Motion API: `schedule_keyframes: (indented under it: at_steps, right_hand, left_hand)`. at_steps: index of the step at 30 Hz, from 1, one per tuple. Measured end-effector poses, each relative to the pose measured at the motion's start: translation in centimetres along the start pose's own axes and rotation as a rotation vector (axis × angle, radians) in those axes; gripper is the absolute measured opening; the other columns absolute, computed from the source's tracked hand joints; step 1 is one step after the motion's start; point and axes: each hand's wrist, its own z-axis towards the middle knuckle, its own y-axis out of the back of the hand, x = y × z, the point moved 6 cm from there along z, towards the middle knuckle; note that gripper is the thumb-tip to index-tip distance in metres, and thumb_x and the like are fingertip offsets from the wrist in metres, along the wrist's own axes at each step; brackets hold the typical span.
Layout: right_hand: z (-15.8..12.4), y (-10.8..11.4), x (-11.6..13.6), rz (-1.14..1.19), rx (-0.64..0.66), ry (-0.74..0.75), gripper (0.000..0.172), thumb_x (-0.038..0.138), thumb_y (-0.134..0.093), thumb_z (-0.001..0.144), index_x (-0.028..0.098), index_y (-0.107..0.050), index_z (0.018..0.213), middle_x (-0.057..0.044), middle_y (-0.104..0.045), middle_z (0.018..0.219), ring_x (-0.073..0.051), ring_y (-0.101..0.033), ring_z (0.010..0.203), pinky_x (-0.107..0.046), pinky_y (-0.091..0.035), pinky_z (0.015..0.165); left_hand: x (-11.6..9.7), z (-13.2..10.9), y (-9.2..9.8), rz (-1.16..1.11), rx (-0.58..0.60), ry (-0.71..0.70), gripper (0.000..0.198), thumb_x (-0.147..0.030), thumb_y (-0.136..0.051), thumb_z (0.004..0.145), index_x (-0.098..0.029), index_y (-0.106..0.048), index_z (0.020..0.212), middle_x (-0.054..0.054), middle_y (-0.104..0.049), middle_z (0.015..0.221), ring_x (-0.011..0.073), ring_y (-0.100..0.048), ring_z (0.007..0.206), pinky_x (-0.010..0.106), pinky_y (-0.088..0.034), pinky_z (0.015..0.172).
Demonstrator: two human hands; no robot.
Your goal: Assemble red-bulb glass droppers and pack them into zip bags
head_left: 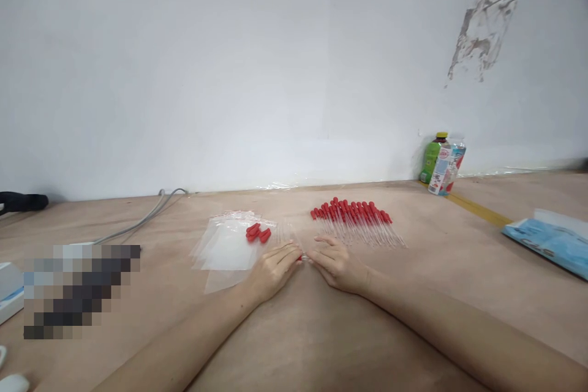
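Bare forearms, the left one (193, 326) and the right one (452, 326), cross the lower edge of the head view, nearest the camera, over a wooden-looking table (298, 343). The left hand (275, 266) has its fingers bunched narrowly around a red bulb (300, 257), of which only a small part shows between the fingertips. The right hand (339, 263) is just beside it, fingers bent and nearly together at a small clear piece (306, 258) next to that bulb; how firmly it grips, I cannot tell.

Just beyond the left hand lie several loose red bulbs (264, 235), resting on overlapping clear bags (220, 249) that spread to that hand's left. Thin clear tubes (285, 233) lie beyond its fingertips. Beyond the right hand, a fanned pile of red-topped droppers (353, 214) lies with the red ends pointing away from it. Well apart to the right hand's right are a blue packet (546, 242) and, farther back, a carton (445, 170) in front of a green bottle (430, 159). A grey cable (142, 222) runs far to the left hand's left.
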Motion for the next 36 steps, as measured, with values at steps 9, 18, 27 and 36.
schedule_keyframes:
  at_steps: [9, 18, 27, 36]
  right_hand:
    - [1.2, 0.8, -2.2, -0.220, 0.291, -0.376, 0.023, 0.022, -0.045, 0.080, 0.015, -0.063, 0.068, -0.007, -0.062, 0.071, -0.016, -0.052, 0.071, -0.029, -0.034, 0.066]
    - [-0.5, -1.2, -11.7, -0.225, 0.425, -1.150, 0.027, 0.039, -0.045, 0.076, 0.021, -0.063, 0.067, -0.004, -0.065, 0.076, -0.019, -0.058, 0.074, -0.025, -0.033, 0.055]
    - [1.2, -3.0, -11.2, -0.318, 0.453, -1.042, 0.031, 0.035, -0.039, 0.081, 0.015, -0.062, 0.076, -0.010, -0.064, 0.079, -0.022, -0.057, 0.080, -0.037, -0.027, 0.079]
    - [3.0, -6.3, -6.9, -0.251, 0.549, -0.943, 0.030, 0.040, -0.046, 0.075, 0.015, -0.062, 0.075, -0.010, -0.065, 0.079, -0.022, -0.058, 0.076, -0.035, -0.029, 0.074]
  left_hand:
    - [1.7, -0.2, 0.4, 0.076, 0.166, 0.221, 0.037, -0.029, -0.049, 0.083, -0.014, -0.045, 0.117, 0.011, -0.055, 0.115, 0.0246, -0.047, 0.111, 0.044, -0.035, 0.096]
    - [4.6, -3.1, -0.1, -0.091, 0.277, 0.607, 0.030, -0.031, -0.049, 0.082, -0.018, -0.052, 0.109, 0.008, -0.053, 0.113, 0.0227, -0.048, 0.107, 0.037, -0.041, 0.090]
    - [4.1, -2.6, -0.6, -0.205, 0.354, 0.601, 0.025, -0.026, -0.043, 0.085, -0.020, -0.053, 0.107, 0.006, -0.054, 0.114, 0.0189, -0.052, 0.101, 0.031, -0.042, 0.086]
    - [7.3, -2.6, 2.1, 0.314, 0.200, 0.741, 0.019, -0.031, -0.047, 0.081, -0.023, -0.062, 0.090, 0.005, -0.058, 0.094, 0.0237, -0.049, 0.089, 0.035, -0.038, 0.075]
